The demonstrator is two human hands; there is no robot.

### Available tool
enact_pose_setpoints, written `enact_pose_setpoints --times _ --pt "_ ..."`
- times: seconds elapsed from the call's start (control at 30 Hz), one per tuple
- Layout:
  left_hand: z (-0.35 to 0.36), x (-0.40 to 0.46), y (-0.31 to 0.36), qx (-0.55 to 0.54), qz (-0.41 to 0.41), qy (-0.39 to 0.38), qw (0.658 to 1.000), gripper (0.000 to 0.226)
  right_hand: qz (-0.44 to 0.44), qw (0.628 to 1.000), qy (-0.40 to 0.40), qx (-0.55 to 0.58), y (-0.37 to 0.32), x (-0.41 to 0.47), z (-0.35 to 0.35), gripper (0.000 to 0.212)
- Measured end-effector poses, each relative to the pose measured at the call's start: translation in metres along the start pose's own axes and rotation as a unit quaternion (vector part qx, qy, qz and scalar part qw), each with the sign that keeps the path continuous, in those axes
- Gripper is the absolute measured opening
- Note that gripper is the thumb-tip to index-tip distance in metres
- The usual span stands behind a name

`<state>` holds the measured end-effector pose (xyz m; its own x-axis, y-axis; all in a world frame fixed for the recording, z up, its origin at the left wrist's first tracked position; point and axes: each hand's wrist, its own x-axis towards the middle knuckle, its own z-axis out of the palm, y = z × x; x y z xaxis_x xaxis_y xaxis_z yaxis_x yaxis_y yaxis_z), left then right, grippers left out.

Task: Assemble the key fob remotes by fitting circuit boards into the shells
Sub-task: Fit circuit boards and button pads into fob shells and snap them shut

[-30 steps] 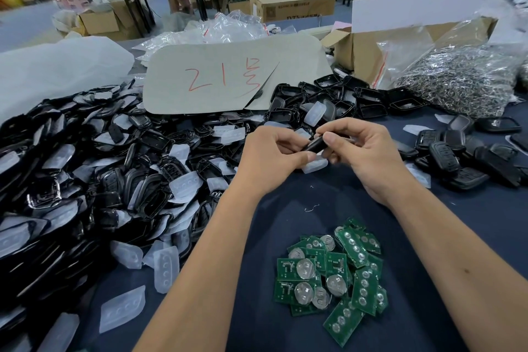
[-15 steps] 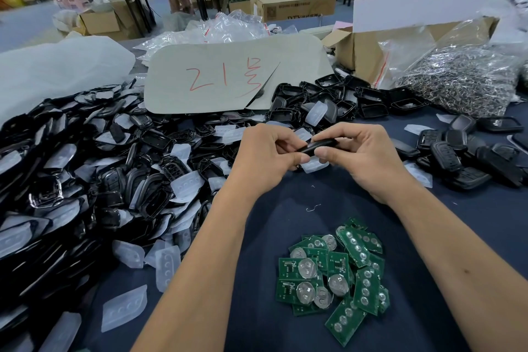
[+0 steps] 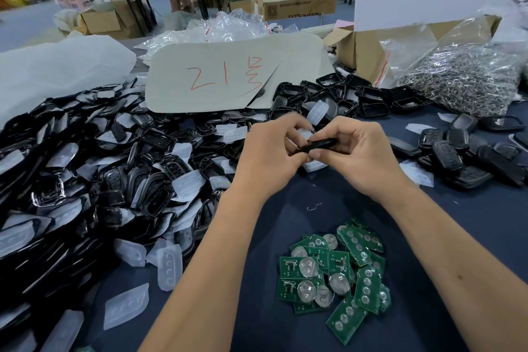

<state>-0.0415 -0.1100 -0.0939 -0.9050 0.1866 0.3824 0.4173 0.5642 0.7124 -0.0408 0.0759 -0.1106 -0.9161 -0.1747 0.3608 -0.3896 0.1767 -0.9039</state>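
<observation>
Both hands up over table: left hand (image 3: pixel 270 161) and right hand (image 3: pixel 361 158) pinching black fob shell (image 3: pixel 320 145) between fingertips, green circuit boards (image 3: pixel 333 273) heaped below fingers

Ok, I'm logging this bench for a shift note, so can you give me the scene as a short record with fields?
setting: dark blue cloth-covered table
in hand: black plastic key fob shell, held above the table
left hand: grips the shell's left end
right hand: pinches its right end
boards: pile of green circuit boards, near, between the forearms
shell stock: heap of black shells and clear button pads, left
done side: closed black fobs, right
sign: grey card with red writing
</observation>
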Motion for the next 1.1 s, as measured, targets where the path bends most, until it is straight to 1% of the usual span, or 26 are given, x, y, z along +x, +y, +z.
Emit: enact_pose_setpoints --times 0.07,0.13,0.2,0.23,0.3,0.37,0.4,0.43,0.5,0.53,0.57,0.63,0.7,0.8,1.0,1.1 --pt "0.001 0.000 0.000 0.011 0.018 -0.012 1.000 0.059 0.001 1.000 -0.001 -0.006 0.001 -0.001 0.002 0.025" --pt "0.002 0.001 0.001 0.036 0.036 -0.021 0.999 0.061 0.004 1.000 0.001 -0.005 0.002 -0.001 0.002 0.027" --pt "0.004 0.002 0.003 0.035 0.032 -0.019 0.999 0.060 0.002 1.000 0.015 0.008 0.003 -0.001 0.001 0.034" --pt "0.005 0.002 0.004 0.018 0.019 -0.010 1.000 0.059 0.003 0.999 0.027 0.031 0.003 0.000 0.000 0.036" --pt "0.008 0.002 0.005 -0.069 -0.034 0.011 0.997 0.055 0.010 0.994 0.056 0.088 0.002 0.002 0.000 0.033" --pt "0.008 0.002 0.005 -0.203 -0.106 0.018 0.973 0.037 0.025 0.991 0.077 0.109 0.002 0.003 0.001 0.020" --pt "0.009 0.001 0.005 -0.267 -0.137 0.013 0.954 0.029 0.035 0.991 0.080 0.101 0.002 0.003 0.002 0.013" --pt "0.010 0.000 0.004 -0.317 -0.161 0.005 0.935 0.025 0.041 0.992 0.079 0.088 0.003 0.003 0.003 0.013" --pt "0.012 -0.001 0.006 -0.390 -0.195 -0.013 0.900 0.030 0.036 0.994 0.073 0.069 0.004 0.002 0.006 0.018" --pt "0.012 -0.001 0.006 -0.418 -0.203 -0.018 0.885 0.035 0.034 0.994 0.071 0.071 0.003 0.001 0.008 0.019" --pt "0.013 -0.001 0.007 -0.443 -0.208 -0.022 0.872 0.035 0.037 0.994 0.069 0.080 0.003 0.001 0.009 0.020" --pt "0.012 -0.002 0.008 -0.486 -0.213 -0.031 0.847 0.025 0.056 0.989 0.071 0.115 0.002 0.002 0.011 0.021" --pt "0.012 -0.002 0.010 -0.513 -0.217 -0.039 0.830 0.024 0.081 0.981 0.076 0.158 0.001 0.002 0.011 0.025" --pt "0.013 -0.003 0.010 -0.537 -0.212 -0.054 0.815 0.022 0.108 0.972 0.067 0.198 0.000 0.002 0.009 0.030" --pt "0.016 -0.004 0.009 -0.534 -0.213 -0.056 0.816 0.020 0.108 0.971 0.053 0.207 -0.001 0.002 0.007 0.033" --pt "0.017 -0.005 0.009 -0.529 -0.218 -0.048 0.819 0.017 0.113 0.967 0.065 0.218 -0.003 0.002 0.010 0.034"
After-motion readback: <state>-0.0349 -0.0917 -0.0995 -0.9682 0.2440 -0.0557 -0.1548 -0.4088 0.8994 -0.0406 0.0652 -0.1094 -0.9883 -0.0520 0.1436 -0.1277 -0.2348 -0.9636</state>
